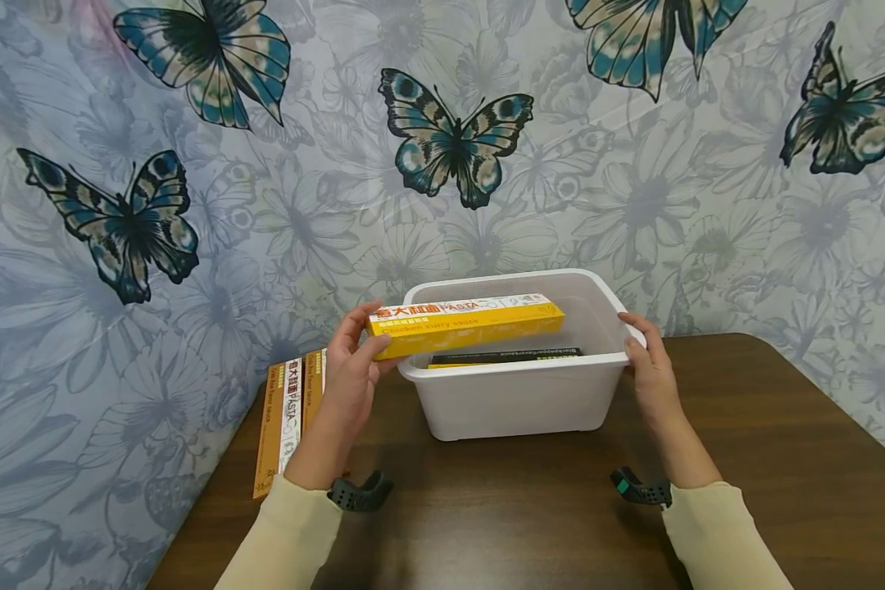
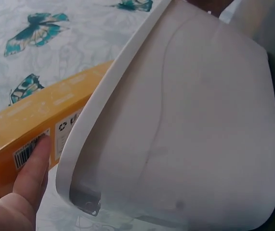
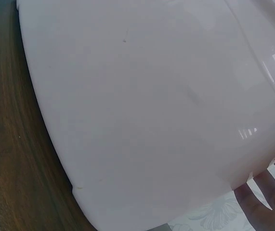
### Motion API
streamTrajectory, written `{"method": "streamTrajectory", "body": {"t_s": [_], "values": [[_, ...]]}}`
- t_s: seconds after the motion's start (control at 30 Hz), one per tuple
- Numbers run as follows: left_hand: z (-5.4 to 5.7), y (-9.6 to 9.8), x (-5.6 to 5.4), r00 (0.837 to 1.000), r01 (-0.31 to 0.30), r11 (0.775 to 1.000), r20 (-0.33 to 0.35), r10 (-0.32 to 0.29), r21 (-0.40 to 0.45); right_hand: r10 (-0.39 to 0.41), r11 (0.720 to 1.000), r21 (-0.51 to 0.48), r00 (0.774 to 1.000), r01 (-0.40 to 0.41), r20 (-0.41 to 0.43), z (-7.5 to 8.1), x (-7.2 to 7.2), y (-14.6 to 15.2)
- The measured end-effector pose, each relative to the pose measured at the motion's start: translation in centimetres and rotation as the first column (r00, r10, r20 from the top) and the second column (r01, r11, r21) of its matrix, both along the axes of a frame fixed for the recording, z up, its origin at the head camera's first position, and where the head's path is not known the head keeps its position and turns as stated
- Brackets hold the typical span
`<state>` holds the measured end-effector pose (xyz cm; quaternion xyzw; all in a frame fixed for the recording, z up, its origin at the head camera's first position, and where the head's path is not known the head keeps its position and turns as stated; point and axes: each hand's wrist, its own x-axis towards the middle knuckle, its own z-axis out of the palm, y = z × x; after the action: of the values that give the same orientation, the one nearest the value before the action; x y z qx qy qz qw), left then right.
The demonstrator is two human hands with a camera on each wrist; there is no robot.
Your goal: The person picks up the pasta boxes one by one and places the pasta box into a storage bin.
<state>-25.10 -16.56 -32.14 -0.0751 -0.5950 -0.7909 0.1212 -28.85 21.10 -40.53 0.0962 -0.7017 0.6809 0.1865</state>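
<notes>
My left hand (image 1: pixel 350 369) grips one end of a yellow pasta box (image 1: pixel 472 328) labelled chicken curry sauce. In the head view the box lies level over the opening of a white plastic bin (image 1: pixel 516 401), above its left part. The left wrist view shows a finger (image 2: pixel 33 168) against the box's barcode side. My right hand (image 1: pixel 652 373) holds the right end of the bin's rim, and several of its fingers (image 3: pixel 260 197) show at the bin's edge in the right wrist view. Inside the bin lies a dark box (image 1: pixel 505 356), mostly hidden by the front wall.
Two orange-brown pasta boxes (image 1: pixel 280 426) lie side by side at the left of the brown wooden table (image 1: pixel 516 508), partly behind my left arm. A wall covering with butterflies (image 1: pixel 457 139) rises behind the table's back edge. Dark bands circle both wrists.
</notes>
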Motion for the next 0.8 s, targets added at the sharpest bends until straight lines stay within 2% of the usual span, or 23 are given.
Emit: {"method": "streamTrajectory", "body": {"t_s": [0.27,0.47,0.63,0.8], "values": [[0.3,-0.1,-1.6,0.996,0.087,0.987,0.026,-0.084,-0.135,0.005,1.0,0.001,1.0,-0.005,-0.006,-0.1,-0.1,0.0],[0.6,0.3,-2.7,0.983,0.173,0.965,0.093,-0.157,-0.197,0.004,1.0,0.006,1.0,-0.004,-0.011,-0.1,-0.1,-0.1],[0.9,0.7,-3.3,0.969,0.228,0.925,0.166,-0.184,-0.304,-0.001,1.0,-0.004,1.0,0.001,-0.018,-0.1,-0.1,-0.1],[1.2,0.8,-3.9,0.95,0.297,0.883,0.209,-0.233,-0.362,-0.005,1.0,-0.005,1.0,0.004,-0.017,-0.3,-0.1,0.0]]}}
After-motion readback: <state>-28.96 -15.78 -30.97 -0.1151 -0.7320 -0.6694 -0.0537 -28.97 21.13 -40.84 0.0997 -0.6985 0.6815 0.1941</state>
